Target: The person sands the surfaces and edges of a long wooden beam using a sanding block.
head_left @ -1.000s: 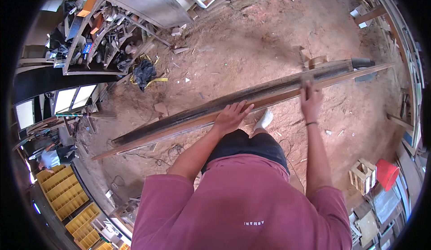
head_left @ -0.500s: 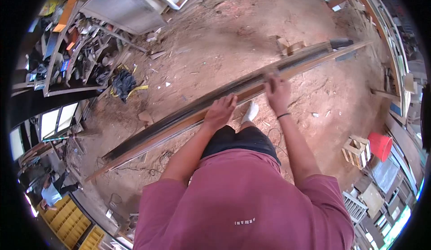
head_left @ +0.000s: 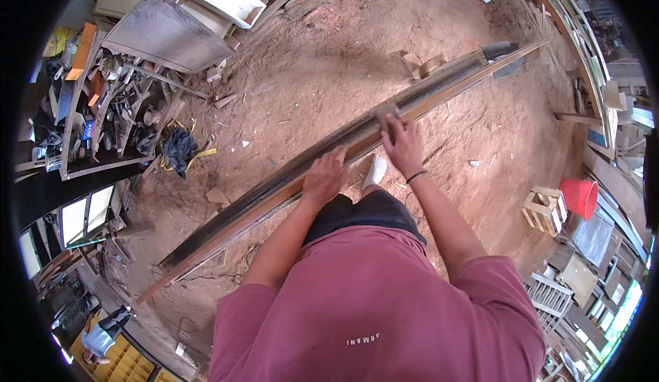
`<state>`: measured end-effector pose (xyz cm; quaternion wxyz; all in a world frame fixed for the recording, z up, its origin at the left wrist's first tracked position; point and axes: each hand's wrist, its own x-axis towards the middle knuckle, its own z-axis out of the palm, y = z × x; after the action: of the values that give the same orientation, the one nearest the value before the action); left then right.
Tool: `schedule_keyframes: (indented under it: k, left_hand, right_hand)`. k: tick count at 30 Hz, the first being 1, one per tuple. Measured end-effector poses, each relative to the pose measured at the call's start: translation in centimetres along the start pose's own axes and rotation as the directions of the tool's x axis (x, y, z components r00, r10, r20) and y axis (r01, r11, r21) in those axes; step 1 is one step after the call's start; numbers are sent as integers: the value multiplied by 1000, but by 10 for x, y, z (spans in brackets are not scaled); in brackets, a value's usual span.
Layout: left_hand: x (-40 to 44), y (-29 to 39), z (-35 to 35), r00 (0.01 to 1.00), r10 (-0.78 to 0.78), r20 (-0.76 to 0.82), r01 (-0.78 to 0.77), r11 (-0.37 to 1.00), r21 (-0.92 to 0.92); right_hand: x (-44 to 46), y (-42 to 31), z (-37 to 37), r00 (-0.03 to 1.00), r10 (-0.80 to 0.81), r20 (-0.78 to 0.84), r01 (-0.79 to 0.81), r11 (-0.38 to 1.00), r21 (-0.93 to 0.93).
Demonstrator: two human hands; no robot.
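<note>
A long wooden plank (head_left: 274,201) crosses in front of me, slanting from lower left to upper right, with a dark board (head_left: 305,166) along its far side. My left hand (head_left: 325,175) is bent over the plank's near edge, gripping it. To the right, my right hand (head_left: 403,147) is closed on a small brown block (head_left: 388,111) over the boards. Motion blurs the block, and its kind is unclear. My fingers partly cover it.
A wooden crate (head_left: 542,212) and a red bucket (head_left: 579,198) stand at right. Cluttered shelving (head_left: 103,107) and a grey cabinet (head_left: 168,35) are at left. A black bag (head_left: 180,150) lies on the dirt floor. Another person (head_left: 99,339) is at lower left.
My right hand has shifted left along the boards with the block. The left hand stays on the plank. The whole view has also shifted slightly.
</note>
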<state>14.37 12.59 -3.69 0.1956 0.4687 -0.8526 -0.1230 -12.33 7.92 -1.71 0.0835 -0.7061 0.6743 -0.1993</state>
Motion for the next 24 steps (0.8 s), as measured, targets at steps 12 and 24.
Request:
schedule_keyframes:
  k: [12, 24]
  left_hand:
    - [7, -2, -18, 874, -454, 174, 475, 874, -103]
    - [5, -3, -11, 885, -454, 108, 463, 883, -82]
  right_hand:
    - [-35, -43, 20, 972, -224, 72, 209, 962, 179]
    - [-38, -74, 16, 968, -219, 125, 210, 974, 85]
